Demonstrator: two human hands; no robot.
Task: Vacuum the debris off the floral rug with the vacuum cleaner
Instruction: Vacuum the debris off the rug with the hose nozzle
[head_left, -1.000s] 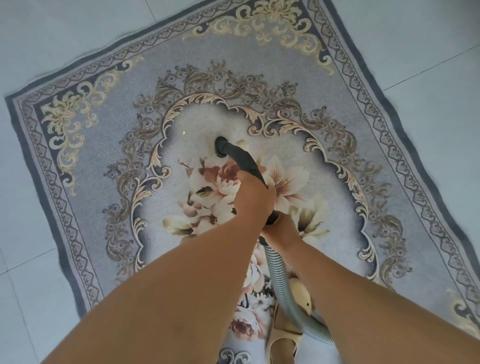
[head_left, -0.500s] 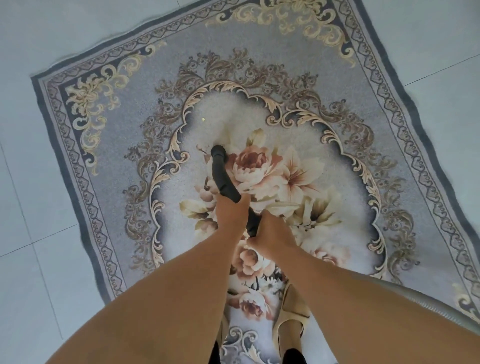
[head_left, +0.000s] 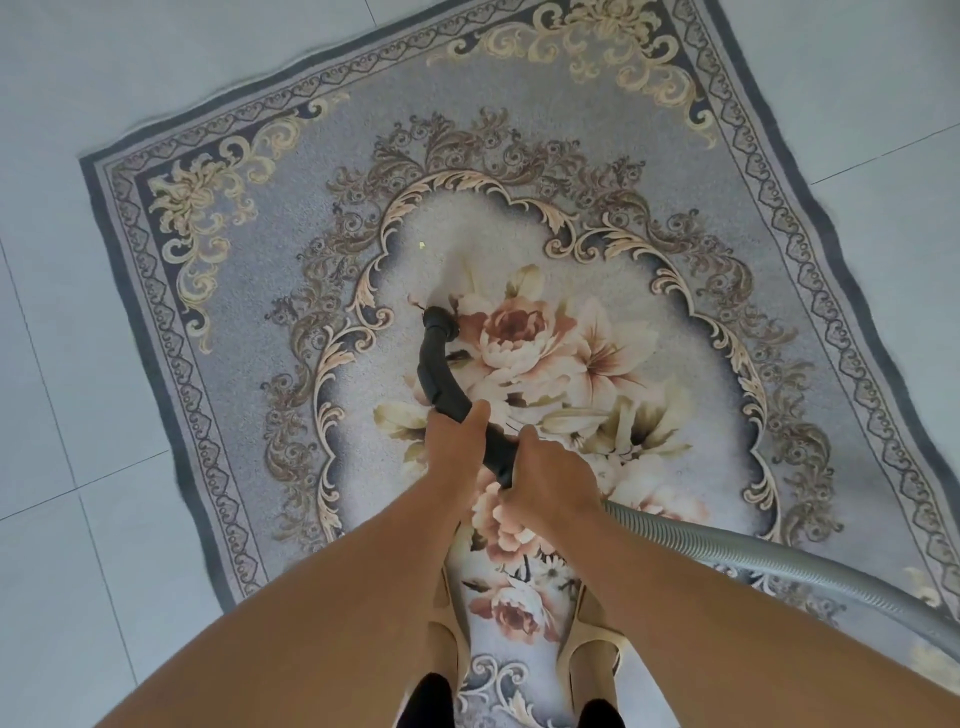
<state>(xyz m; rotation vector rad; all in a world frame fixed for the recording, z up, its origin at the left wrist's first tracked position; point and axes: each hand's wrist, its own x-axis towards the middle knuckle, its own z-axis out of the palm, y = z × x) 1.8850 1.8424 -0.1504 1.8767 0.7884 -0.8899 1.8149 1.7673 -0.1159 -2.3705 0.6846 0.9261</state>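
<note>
Pale tiled floor with thin dark grout lines. A floral rug lies on it askew; its far end and right-hand corners are cut off by the frame.

Both bare forearms reach forward and down from the lower edge and converge over the rug's central flower medallion. The left hand is the forward one: its fingers wrap the black curved vacuum tube from the left, with the thumb lying along the top. The right hand sits just behind it, touching or nearly touching the left, its fingers curled round the tube's rear end. The join between tube and grey ribbed hose is hidden beneath this hand.

The tube arcs away from the hands, and its open end rests on or just above the pile at the left edge of the large pink bloom; contact cannot be confirmed. The hose trails right under the right forearm and leaves the frame.

A small yellowish debris speck lies on the pale ground beyond the tube's mouth, apart from it.

Beige slippers stand on the rug's near end, partly covered by the forearms.
</note>
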